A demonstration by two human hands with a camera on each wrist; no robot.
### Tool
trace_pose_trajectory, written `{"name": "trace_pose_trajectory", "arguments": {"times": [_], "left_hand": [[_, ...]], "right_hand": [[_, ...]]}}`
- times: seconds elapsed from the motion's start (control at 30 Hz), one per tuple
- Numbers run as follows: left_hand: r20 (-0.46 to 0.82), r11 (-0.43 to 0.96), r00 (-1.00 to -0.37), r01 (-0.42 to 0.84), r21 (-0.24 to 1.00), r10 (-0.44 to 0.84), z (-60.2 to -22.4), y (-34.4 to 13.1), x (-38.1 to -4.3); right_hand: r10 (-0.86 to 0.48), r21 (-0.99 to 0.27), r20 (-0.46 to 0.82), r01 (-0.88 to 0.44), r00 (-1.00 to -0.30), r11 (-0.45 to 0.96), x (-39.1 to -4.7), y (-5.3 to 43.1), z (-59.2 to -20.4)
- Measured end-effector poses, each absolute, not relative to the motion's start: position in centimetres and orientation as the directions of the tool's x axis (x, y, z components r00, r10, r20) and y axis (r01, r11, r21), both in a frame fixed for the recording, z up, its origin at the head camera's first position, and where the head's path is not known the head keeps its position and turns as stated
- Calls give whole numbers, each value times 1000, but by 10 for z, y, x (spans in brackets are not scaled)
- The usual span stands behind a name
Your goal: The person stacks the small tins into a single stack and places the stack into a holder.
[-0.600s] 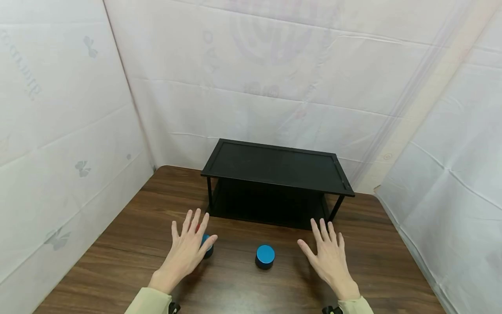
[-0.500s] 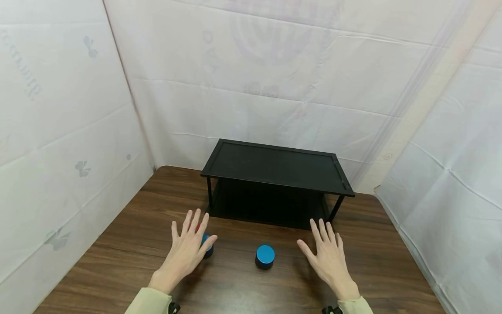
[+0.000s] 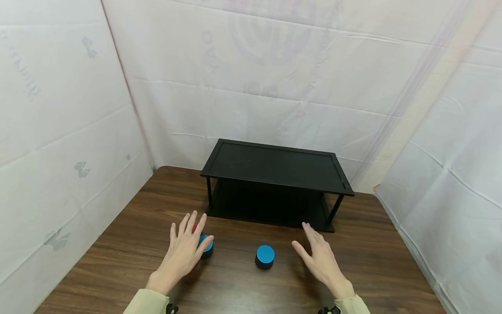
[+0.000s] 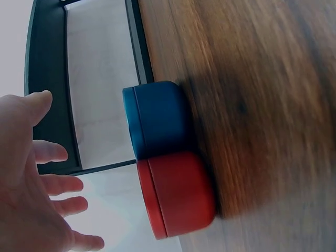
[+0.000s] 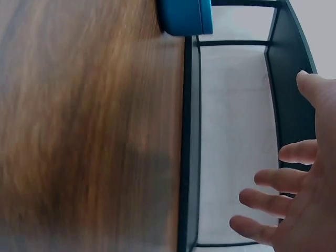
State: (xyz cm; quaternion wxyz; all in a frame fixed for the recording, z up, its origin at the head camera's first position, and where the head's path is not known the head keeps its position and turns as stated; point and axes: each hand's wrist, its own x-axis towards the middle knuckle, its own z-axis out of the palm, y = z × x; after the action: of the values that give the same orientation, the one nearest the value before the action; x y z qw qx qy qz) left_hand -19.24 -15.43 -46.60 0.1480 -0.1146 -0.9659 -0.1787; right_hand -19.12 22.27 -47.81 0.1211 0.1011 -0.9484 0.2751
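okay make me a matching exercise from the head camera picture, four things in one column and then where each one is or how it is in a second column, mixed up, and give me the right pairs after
Things
1. Red cylinder
2. Lone blue cylinder
3. Black shelf
4. Right hand

Place or state
A. Toward the back of the table
B. Mostly hidden behind the left hand
C. Holding nothing, in front of the shelf's right end
D. Between the two hands

Pairs: 1-B, 2-D, 3-A, 4-C
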Motion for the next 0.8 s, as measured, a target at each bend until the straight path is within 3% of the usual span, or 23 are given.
{"name": "trace_pose_trajectory", "arguments": {"times": [0.33,0.8], "left_hand": [[343,910,-927,267,317,153,-467,-165,-189],[341,911,-930,253,326,136,-467,-174,-185]], "right_hand": [[-167,-621,155,-228,-974,750,-193,201,-483],[-315,-604,139,-332,-939,724,-192,175,-493]]}}
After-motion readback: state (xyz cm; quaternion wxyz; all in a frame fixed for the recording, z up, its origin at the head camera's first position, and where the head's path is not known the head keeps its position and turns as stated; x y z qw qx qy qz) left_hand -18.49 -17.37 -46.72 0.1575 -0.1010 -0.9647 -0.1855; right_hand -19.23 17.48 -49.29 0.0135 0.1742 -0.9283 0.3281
